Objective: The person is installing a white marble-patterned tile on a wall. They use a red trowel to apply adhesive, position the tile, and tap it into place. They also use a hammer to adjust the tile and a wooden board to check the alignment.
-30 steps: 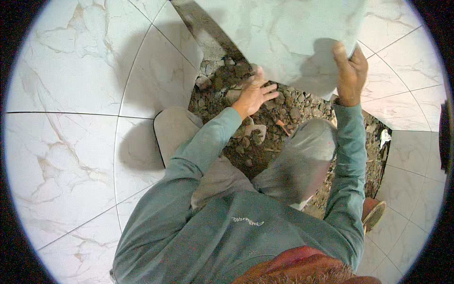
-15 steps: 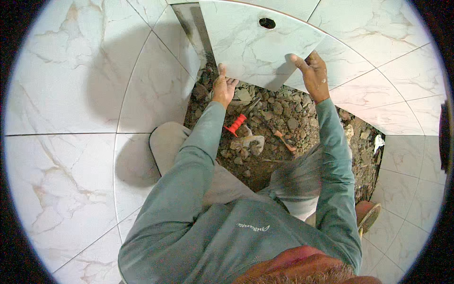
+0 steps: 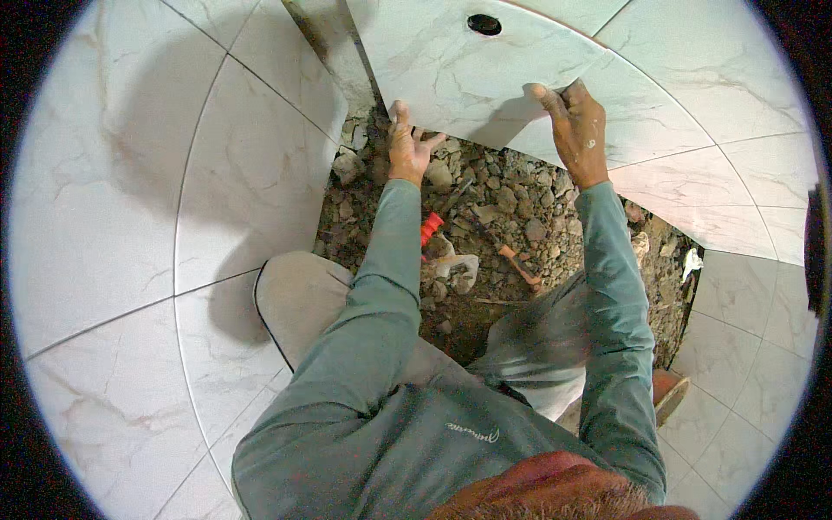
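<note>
Rubble (image 3: 529,208): loose stones and brown soil below the holed tile (image 3: 433,65), littered with tools.
Red-handled tool (image 3: 431,227): ridged grip, beside the left forearm (image 3: 392,260), partly hidden.
Orange-handled tool (image 3: 520,264): lying slantwise nearer the right knee (image 3: 542,325).
White scrap (image 3: 692,263): crumpled, at the rubble's right border.
Surrounding tiles (image 3: 95,199): glossy, pale, brown-veined, dark-jointed.
Holed tile: flat, straight-edged, faintly veined, dark oval opening near top; at the far side of the rubble, between both hands.
Right hand (image 3: 579,130): pinching its right edge, thumb on face.
Left hand (image 3: 409,156): at its lower-left corner, fingers spread; cannot tell whether gripping.
</note>
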Tool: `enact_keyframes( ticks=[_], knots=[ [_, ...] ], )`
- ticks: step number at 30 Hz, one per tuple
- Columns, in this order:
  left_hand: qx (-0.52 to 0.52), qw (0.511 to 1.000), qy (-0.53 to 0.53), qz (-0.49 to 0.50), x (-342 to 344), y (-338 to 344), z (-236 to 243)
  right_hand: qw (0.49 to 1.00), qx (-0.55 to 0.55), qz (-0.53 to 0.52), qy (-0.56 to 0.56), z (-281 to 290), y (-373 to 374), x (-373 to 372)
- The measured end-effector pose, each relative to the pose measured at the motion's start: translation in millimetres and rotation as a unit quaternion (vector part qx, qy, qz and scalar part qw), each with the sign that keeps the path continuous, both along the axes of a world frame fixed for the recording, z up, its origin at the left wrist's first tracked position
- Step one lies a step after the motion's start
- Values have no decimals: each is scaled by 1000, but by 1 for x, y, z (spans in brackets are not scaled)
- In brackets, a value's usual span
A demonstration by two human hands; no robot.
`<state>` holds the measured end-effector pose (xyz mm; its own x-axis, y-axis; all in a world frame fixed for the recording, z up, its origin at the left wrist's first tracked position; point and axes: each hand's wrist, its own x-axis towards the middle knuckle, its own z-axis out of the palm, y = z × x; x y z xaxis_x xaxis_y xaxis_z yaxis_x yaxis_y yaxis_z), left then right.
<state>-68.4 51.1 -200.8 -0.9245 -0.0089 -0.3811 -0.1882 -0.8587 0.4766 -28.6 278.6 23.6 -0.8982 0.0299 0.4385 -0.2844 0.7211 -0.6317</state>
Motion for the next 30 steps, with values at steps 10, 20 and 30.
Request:
enact_keyframes(
  ticks=[10, 20, 30],
  knots=[
    [-99, 995, 29, -14, -7, 0, -6, 981, 173, -81, -31, 15, -10, -1],
    [-120, 991, 3, 57, -7, -9, -31, 964, 235, -119, -27, 18, -22, -3],
    [-216, 967, 82, 106, -13, -11, -46, 960, 252, -123, -27, 7, -12, -6]
  ],
)
